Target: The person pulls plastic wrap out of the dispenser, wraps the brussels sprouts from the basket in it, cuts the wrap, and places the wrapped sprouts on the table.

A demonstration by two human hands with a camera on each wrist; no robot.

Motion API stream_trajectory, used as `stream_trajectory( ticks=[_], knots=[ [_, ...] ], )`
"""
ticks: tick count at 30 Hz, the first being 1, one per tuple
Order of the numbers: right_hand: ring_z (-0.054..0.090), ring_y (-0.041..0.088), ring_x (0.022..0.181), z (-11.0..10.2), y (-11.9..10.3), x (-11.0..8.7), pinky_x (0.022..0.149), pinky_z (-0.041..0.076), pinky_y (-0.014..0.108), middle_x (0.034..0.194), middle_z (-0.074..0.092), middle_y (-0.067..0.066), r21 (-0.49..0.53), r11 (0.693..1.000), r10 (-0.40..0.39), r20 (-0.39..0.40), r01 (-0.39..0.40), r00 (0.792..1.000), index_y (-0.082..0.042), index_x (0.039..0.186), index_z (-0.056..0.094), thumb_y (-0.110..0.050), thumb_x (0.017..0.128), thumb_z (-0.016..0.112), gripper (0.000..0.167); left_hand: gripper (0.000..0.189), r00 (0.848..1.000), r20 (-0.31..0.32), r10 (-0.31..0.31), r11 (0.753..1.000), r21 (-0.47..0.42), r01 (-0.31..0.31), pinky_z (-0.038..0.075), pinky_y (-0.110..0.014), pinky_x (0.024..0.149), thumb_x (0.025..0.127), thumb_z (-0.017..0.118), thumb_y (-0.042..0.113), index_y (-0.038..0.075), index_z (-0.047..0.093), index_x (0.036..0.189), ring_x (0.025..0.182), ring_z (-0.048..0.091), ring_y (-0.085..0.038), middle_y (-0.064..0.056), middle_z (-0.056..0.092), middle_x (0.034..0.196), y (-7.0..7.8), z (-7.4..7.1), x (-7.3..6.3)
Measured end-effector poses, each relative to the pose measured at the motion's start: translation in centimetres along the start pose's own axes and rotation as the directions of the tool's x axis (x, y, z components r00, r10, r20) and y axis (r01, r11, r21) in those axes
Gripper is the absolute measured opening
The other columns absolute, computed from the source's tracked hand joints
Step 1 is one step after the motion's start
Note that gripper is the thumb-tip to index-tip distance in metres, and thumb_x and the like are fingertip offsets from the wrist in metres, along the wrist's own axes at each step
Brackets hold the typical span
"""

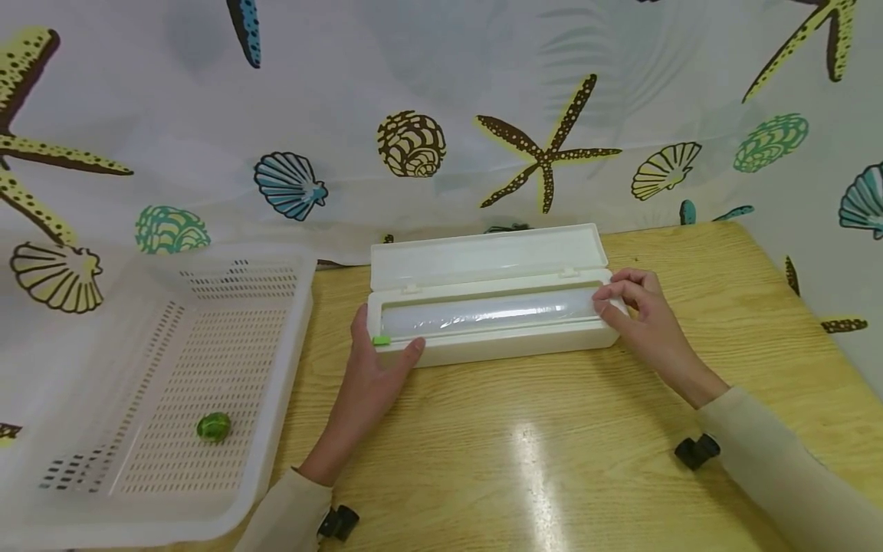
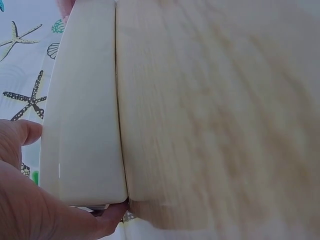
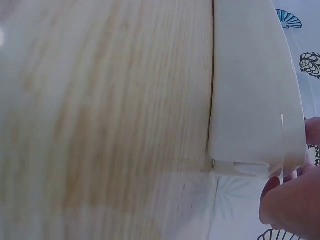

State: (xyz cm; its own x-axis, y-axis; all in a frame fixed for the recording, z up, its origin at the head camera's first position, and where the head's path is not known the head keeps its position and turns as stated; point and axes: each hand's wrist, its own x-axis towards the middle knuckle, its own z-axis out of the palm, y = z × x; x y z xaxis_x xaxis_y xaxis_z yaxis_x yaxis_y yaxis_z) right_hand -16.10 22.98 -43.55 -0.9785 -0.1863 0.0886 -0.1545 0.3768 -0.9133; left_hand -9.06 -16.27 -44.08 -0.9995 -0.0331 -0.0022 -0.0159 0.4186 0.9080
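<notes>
Spanning the space between my two hands, a long white rectangular plastic box point(image 1: 510, 346) sat on the light wood-grain table point(image 1: 469, 429), its long axis running left to right. My left hand point(image 1: 369, 368) grasped the left end, thumb at the front wall, near a small bright-green tab point(image 1: 382, 340). My right hand point(image 1: 645, 318) gripped the right end, thumb and fingers bent at the rim; whether they also pinched film, I could not tell. Inside lay a shiny, translucent film roll point(image 1: 483, 310), parallel to the box, extending leftward from my right fingertips. The right hand was the nearer to it; my left fingers lay outside the walls. The hinged white plastic lid point(image 1: 483, 257) stood raised along the far side, before a pale shell-and-starfish-printed cloth point(image 1: 455, 84). On the left, a white perforated plastic basket point(image 1: 281, 399), holding a small round green item point(image 1: 214, 427), narrowed the table to a strip. Wider room lay in front of the box and beyond my right hand.
</notes>
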Motion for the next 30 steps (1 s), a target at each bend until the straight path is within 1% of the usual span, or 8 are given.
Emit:
stream_trajectory(
  ticks=[4, 7, 13, 19, 22, 25, 28, 30],
  knots=[
    [0.033, 0.037, 0.145, -0.48, 0.05, 0.20, 0.119, 0.032, 0.061, 0.156, 0.032, 0.020, -0.020, 1.000, 0.021, 0.028, -0.021, 0.999, 0.006, 0.130, 0.067, -0.017, 0.110, 0.067, 0.030, 0.100, 1.000, -0.004, 0.000, 1.000, -0.001, 0.000, 0.027, -0.066, 0.124, 0.107, 0.073, 0.037, 0.013, 0.003, 0.174, 0.152, 0.034, -0.035, -0.020, 0.035, 0.164, -0.07, 0.05, 0.02],
    [0.030, 0.039, 0.147, -0.74, -0.06, 0.45, 0.119, 0.033, 0.060, 0.160, 0.029, 0.021, -0.037, 0.999, 0.040, 0.050, -0.038, 0.998, 0.005, 0.133, 0.067, -0.016, 0.109, 0.067, 0.032, 0.100, 1.000, -0.007, -0.007, 1.000, -0.001, 0.007, 0.027, -0.065, 0.124, 0.107, 0.073, 0.037, 0.014, 0.003, 0.174, 0.151, 0.035, -0.035, -0.020, 0.036, 0.163, -0.04, 0.04, -0.01],
    [0.026, 0.035, 0.145, -0.85, -0.38, 0.78, 0.109, 0.035, 0.049, 0.157, 0.029, 0.022, -0.042, 0.996, 0.088, 0.077, -0.085, 0.993, 0.003, 0.132, 0.065, -0.015, 0.110, 0.066, 0.028, 0.099, 1.000, -0.009, -0.026, 1.000, -0.006, 0.026, 0.027, -0.065, 0.124, 0.107, 0.073, 0.037, 0.015, 0.003, 0.174, 0.151, 0.035, -0.034, -0.019, 0.036, 0.163, -0.01, 0.06, 0.01],
    [0.028, 0.034, 0.143, -0.95, -0.50, 0.79, 0.106, 0.034, 0.047, 0.154, 0.033, 0.022, -0.049, 0.995, 0.095, 0.082, -0.092, 0.992, 0.001, 0.126, 0.067, -0.020, 0.110, 0.067, 0.026, 0.099, 0.999, -0.013, -0.038, 0.999, 0.002, 0.038, 0.027, -0.065, 0.124, 0.107, 0.072, 0.039, 0.016, 0.003, 0.174, 0.153, 0.033, -0.034, -0.018, 0.035, 0.165, 0.13, 0.05, 0.01],
    [0.031, 0.033, 0.139, -0.95, -0.51, 0.75, 0.103, 0.035, 0.045, 0.151, 0.035, 0.021, -0.061, 0.996, 0.066, 0.071, -0.062, 0.995, 0.002, 0.122, 0.069, -0.021, 0.110, 0.068, 0.026, 0.100, 0.999, -0.015, -0.044, 0.999, 0.010, 0.044, 0.026, -0.065, 0.125, 0.107, 0.071, 0.040, 0.017, 0.001, 0.174, 0.156, 0.031, -0.034, -0.019, 0.033, 0.167, 0.24, 0.03, -0.02],
    [0.035, 0.032, 0.132, -0.88, -0.65, 0.78, 0.100, 0.037, 0.043, 0.144, 0.038, 0.022, -0.101, 0.995, 0.001, 0.044, 0.003, 0.999, 0.005, 0.117, 0.072, -0.019, 0.110, 0.069, 0.024, 0.100, 0.999, -0.014, -0.047, 0.999, 0.013, 0.048, 0.026, -0.066, 0.125, 0.107, 0.071, 0.040, 0.016, 0.001, 0.174, 0.156, 0.030, -0.034, -0.019, 0.032, 0.168, 0.25, 0.05, -0.02],
    [0.039, 0.033, 0.125, -0.76, -0.83, 0.80, 0.098, 0.039, 0.045, 0.136, 0.040, 0.023, -0.162, 0.983, -0.081, 0.030, 0.084, 0.996, 0.006, 0.110, 0.072, -0.013, 0.111, 0.067, 0.020, 0.100, 0.999, -0.012, -0.045, 0.999, 0.008, 0.045, 0.027, -0.065, 0.125, 0.107, 0.072, 0.040, 0.016, 0.001, 0.174, 0.155, 0.031, -0.034, -0.019, 0.032, 0.167, 0.20, 0.08, -0.03],
    [0.041, 0.035, 0.124, -0.78, -0.93, 0.77, 0.098, 0.040, 0.048, 0.134, 0.042, 0.022, -0.197, 0.971, -0.127, 0.036, 0.132, 0.991, 0.005, 0.108, 0.071, -0.011, 0.111, 0.066, 0.017, 0.099, 0.999, -0.012, -0.037, 0.999, 0.001, 0.037, 0.027, -0.064, 0.125, 0.107, 0.072, 0.039, 0.016, 0.002, 0.174, 0.154, 0.033, -0.034, -0.019, 0.034, 0.166, 0.21, 0.06, -0.05]
  ],
)
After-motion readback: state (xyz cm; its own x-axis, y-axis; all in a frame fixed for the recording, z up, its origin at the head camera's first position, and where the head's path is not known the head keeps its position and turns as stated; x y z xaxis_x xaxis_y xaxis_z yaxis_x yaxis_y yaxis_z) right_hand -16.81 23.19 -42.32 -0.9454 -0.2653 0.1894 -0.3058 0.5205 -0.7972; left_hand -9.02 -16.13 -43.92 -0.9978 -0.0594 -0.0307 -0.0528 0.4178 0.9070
